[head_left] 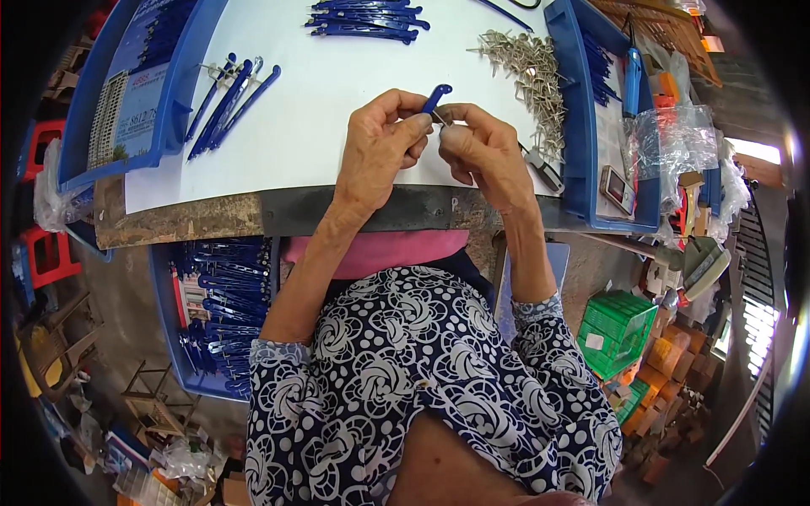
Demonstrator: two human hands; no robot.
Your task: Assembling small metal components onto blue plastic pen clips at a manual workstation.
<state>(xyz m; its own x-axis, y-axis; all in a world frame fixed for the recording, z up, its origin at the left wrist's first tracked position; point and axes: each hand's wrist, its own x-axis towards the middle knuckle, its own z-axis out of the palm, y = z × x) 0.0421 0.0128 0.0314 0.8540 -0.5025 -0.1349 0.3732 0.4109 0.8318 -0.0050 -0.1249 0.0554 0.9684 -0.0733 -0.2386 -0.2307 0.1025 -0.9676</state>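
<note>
Two bare hands pinch a small blue plastic clip piece above the near edge of a white work surface.

The left hand (380, 143) curls in from the lower left, wrist bent, thumb and forefinger closed on the blue clip piece (436, 98), whose tip pokes up above the knuckles. The right hand (481, 152) meets it from the right, fingertips pressed together against the same piece, the other fingers folded under. Both forearms rise from a patterned navy blouse. Far left on the white work surface (329, 76) lie long blue clips (226, 105); more are piled at the far edge (367, 21). A heap of small metal parts (527, 72) sits just right of the hands, beside a blue tray (574, 126).
</note>
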